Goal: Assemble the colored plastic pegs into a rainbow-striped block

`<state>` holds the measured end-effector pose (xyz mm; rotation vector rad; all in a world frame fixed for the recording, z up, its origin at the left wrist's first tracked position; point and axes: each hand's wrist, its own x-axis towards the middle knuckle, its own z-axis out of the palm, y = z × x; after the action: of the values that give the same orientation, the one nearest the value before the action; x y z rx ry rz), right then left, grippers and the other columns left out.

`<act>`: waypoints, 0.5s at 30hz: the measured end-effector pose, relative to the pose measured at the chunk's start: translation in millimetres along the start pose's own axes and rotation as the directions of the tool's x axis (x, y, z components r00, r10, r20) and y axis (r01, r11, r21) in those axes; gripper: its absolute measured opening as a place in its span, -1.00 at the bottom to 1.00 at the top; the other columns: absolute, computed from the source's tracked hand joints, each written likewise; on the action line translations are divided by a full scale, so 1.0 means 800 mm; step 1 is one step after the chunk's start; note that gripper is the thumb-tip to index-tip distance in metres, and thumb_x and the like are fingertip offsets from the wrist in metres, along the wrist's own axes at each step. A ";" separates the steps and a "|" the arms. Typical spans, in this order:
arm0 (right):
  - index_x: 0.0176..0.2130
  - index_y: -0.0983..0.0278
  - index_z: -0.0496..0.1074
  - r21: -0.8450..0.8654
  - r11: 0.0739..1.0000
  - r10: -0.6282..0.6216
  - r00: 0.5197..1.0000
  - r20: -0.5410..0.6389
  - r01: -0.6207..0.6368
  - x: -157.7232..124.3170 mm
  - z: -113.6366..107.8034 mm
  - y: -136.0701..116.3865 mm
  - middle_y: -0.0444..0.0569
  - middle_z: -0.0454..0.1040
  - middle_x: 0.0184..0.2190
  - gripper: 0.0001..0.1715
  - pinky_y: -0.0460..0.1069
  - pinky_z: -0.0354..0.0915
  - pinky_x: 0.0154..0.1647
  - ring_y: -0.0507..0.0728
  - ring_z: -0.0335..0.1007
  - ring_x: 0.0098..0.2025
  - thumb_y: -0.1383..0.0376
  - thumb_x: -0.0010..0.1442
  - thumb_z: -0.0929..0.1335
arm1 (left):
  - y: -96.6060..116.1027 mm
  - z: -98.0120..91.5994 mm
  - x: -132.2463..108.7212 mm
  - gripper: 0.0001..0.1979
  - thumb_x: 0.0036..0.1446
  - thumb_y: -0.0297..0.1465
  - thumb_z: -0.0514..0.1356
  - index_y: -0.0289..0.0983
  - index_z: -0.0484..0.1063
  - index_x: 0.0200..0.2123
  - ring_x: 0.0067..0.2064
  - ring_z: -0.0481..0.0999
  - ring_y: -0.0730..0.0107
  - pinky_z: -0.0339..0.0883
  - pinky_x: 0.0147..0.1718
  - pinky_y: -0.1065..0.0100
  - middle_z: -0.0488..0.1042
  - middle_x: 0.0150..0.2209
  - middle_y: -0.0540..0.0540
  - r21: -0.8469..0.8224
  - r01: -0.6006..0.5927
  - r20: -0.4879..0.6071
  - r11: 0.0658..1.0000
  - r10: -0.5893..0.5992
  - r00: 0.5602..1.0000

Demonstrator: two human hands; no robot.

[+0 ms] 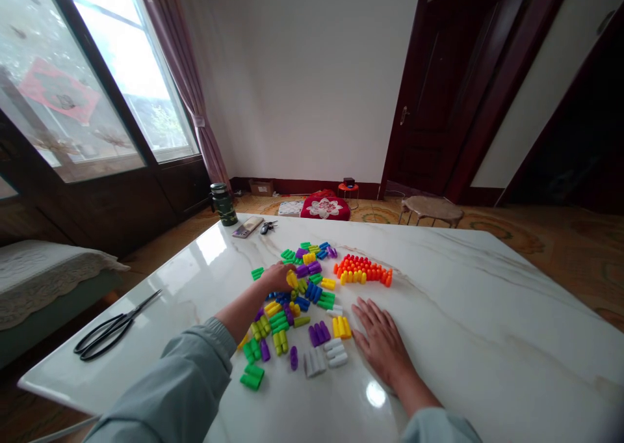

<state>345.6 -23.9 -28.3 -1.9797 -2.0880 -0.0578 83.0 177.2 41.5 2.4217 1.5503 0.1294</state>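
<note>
A heap of small plastic pegs (297, 300) in green, yellow, blue, purple and white lies spread on the white marble table (463, 313). My left hand (277, 277) reaches into the heap, fingers curled over a yellow peg (291, 279). A joined cluster of red, orange and yellow pegs (363, 269) sits just beyond the heap to the right. My right hand (383, 342) lies flat on the tabletop, fingers spread, beside a few white pegs (324, 358) and yellow pegs (341, 326).
Black scissors (114, 329) lie near the table's left edge. A phone (247, 226), keys (267, 226) and a dark green bottle (223, 203) stand at the far left corner. A bed (43, 280), a stool (431, 207) and a red cushion (325, 205) are beyond.
</note>
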 end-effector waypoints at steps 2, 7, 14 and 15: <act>0.26 0.09 0.12 0.001 1.000 -0.001 1.000 -0.003 0.001 0.000 0.000 0.000 -0.16 0.01 0.32 -0.41 0.18 -0.10 0.29 0.16 -0.13 0.34 0.12 0.27 0.13 | 0.006 0.003 0.004 -0.40 -0.28 -0.33 0.35 -0.08 0.44 -0.04 -0.09 0.46 0.10 0.34 -0.11 0.24 0.42 -0.12 -0.10 0.016 0.011 0.003 1.000 -0.011 1.000; 0.26 0.09 0.13 0.005 1.000 -0.007 1.000 -0.007 0.007 0.001 0.001 0.001 -0.15 0.02 0.32 -0.42 0.18 -0.10 0.29 0.16 -0.12 0.34 0.12 0.28 0.12 | 0.009 0.009 0.009 -0.57 -0.20 -0.43 0.28 -0.18 0.50 -0.15 -0.10 0.47 0.10 0.35 -0.13 0.25 0.47 -0.21 -0.14 0.011 -0.041 -0.005 0.999 0.041 0.999; 0.25 0.10 0.15 0.014 1.000 0.002 1.000 0.003 -0.002 0.001 -0.003 -0.001 -0.13 0.03 0.32 -0.42 0.18 -0.10 0.29 0.16 -0.12 0.34 0.12 0.27 0.13 | 0.012 0.001 0.003 -0.73 -0.16 -0.51 0.21 -0.21 0.56 -0.30 -0.19 0.51 0.22 0.34 -0.12 0.31 0.55 -0.34 -0.04 -0.071 -0.120 -0.065 0.990 0.116 0.991; 0.25 0.10 0.15 0.016 1.000 0.004 1.000 0.010 -0.004 0.001 -0.003 -0.002 -0.13 0.02 0.32 -0.42 0.18 -0.10 0.29 0.16 -0.13 0.34 0.12 0.27 0.13 | 0.017 -0.004 0.001 -0.73 -0.13 -0.50 0.21 -0.21 0.56 -0.28 -0.20 0.51 0.24 0.33 -0.12 0.32 0.55 -0.33 -0.04 -0.089 -0.131 -0.073 0.987 0.124 0.990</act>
<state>344.7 -24.0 -25.5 -1.9792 -2.0836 -0.0303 94.8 172.8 48.1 2.4649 1.3823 0.3047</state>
